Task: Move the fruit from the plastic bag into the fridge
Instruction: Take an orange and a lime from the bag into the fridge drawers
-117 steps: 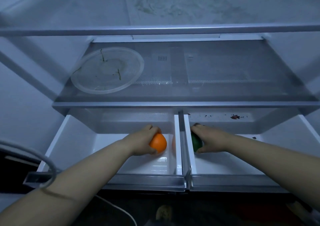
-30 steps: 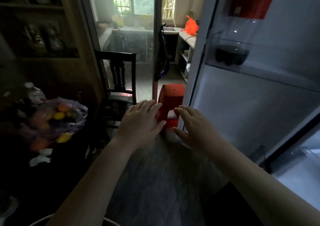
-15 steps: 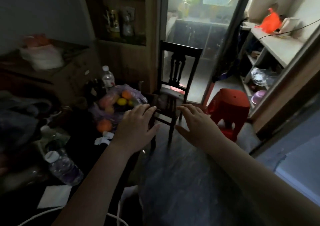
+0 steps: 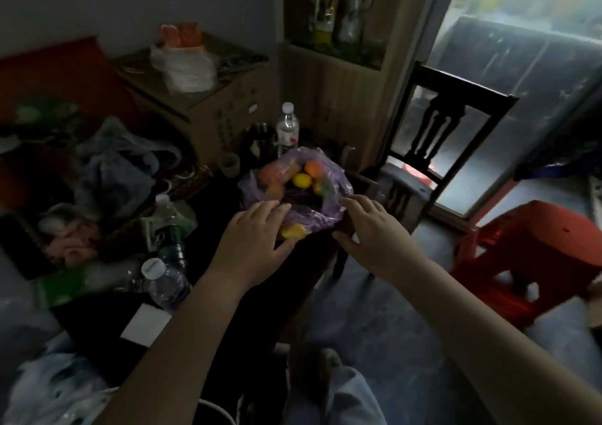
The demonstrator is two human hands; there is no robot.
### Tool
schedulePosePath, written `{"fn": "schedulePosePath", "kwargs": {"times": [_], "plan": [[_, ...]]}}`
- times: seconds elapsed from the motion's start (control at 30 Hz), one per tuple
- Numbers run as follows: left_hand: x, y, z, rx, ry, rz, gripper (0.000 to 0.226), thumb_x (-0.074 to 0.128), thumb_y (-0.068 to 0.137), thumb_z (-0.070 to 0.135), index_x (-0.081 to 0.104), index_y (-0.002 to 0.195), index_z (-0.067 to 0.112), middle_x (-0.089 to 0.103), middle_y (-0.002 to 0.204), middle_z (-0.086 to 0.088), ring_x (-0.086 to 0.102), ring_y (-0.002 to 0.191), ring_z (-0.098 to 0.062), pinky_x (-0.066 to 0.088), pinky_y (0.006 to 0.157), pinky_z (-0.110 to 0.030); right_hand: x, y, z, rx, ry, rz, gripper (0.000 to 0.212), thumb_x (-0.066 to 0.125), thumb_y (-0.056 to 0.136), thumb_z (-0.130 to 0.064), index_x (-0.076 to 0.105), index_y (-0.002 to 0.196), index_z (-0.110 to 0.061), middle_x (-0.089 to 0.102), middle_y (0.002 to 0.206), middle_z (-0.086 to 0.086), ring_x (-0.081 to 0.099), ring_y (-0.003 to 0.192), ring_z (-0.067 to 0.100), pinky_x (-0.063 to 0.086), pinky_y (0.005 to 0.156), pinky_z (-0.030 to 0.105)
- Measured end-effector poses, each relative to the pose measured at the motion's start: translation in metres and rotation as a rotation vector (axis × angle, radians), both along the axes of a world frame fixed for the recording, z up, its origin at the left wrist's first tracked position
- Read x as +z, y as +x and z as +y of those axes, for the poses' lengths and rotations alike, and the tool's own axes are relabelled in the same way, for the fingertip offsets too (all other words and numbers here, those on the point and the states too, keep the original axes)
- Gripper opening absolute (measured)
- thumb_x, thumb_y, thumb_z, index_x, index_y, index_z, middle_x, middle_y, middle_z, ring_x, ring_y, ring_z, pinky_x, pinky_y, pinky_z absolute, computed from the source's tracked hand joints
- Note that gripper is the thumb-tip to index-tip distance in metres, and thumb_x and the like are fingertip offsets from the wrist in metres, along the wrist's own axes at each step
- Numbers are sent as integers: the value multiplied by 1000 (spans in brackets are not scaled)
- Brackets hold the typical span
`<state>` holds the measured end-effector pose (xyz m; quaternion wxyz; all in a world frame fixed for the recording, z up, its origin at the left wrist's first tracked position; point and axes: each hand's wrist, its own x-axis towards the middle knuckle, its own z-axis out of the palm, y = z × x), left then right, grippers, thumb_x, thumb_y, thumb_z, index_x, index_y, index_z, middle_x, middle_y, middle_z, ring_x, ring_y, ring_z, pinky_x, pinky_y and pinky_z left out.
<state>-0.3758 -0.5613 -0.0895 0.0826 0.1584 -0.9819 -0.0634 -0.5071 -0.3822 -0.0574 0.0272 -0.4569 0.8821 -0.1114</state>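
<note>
We see plastic bag (image 4: pixel 329 216) at frame centre on dark table (image 4: pixel 224 196), mouth open, orange (image 4: pixel 314 167) and yellow fruit (image 4: pixel 301 180) inside. Left hand (image 4: pixel 257 239) over bag's near edge, right hand (image 4: pixel 374 229) just beside; both with fingers loosely straight, holding nothing. Touch with bag: we cannot tell. Red stool (image 4: pixel 537 239) at right

Both hands out over dark table (image 4: pixel 218 199), palms down, fingers loosely spread. L hand (image 4: pixel 257 239) at near-left edge of purple plastic bag (image 4: pixel 325 221), R hand (image 4: pixel 374 232) at near-right edge; contact w/ bag unclear. Bag mouth open: orange (image 4: pixel 314 167) and yellow fruit (image 4: pixel 301 180) inside. Behind bag: water bottle (image 4: pixel 287 129), upright. To the right: chair (image 4: pixel 449 131), red stool (image 4: pixel 537 245).
</note>
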Motion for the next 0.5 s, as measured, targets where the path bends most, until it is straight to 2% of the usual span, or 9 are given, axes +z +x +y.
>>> {"fn": "schedulePosePath", "kwargs": {"times": [0.17, 0.4, 0.5], "plan": [[-23, -38, -17, 110, 38, -45, 77, 16, 83, 66, 34, 144, 22, 39, 146, 0, 34, 135, -18, 33, 104, -37, -29, -58, -35, 115, 24, -27, 60, 55, 89, -41, 39, 140, -14, 40, 144, 2, 40, 131, 24, 39, 102, 36], [-51, -99, -45, 195, 122, -107, 73, 18, 84, 63, 31, 144, 22, 39, 145, 0, 36, 133, -20, 35, 104, -38, -57, -133, -75, 203, 53, -132, 64, 52, 91, -40, 30, 145, -15, 35, 148, 2, 32, 136, 22, 32, 109, 36], [-64, -124, -56, 222, 178, -115, 58, 34, 92, 52, 36, 142, 21, 41, 144, -1, 40, 130, -21, 36, 102, -38, -73, -158, -92, 240, 57, -159, 61, 53, 90, -38, 33, 144, -16, 37, 147, 2, 33, 135, 22, 32, 108, 35]]}}
